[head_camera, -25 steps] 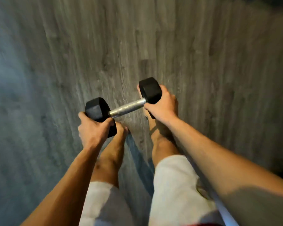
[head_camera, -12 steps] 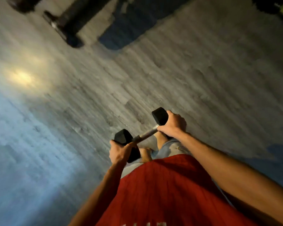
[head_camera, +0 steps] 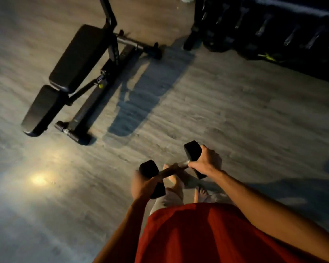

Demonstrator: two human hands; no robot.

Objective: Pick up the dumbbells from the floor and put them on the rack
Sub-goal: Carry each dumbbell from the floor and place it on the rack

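A black hex-headed dumbbell with a bare metal handle [head_camera: 176,168] hangs in the air in front of the person's waist, well above the grey wood-grain floor [head_camera: 235,120]. It is tilted, with its right head higher in the picture than its left. The left hand [head_camera: 142,185] is clamped on the left head, fingers curled over its top edge; this hand is blurred. The right hand [head_camera: 207,162] is wrapped round the right head, with its thumb lying at the end of the handle. The two hands are apart, one at each end, and the bar between them is bare.

Below the dumbbell are two bare feet [head_camera: 177,182] and the hem of a red shirt [head_camera: 198,234].

A black padded adjustable weight bench on a black steel frame [head_camera: 78,57] stands ahead on the left, well apart from the dumbbell. A dark dumbbell rack [head_camera: 264,25] fills the upper right corner; its shelves are dim and blurred, and what lies on them is hard to tell. Between the dumbbell and the rack is a stretch of floor crossed by a long dark shadow [head_camera: 141,95]. A warm patch of reflected light [head_camera: 38,180] glows on the floor on the left.
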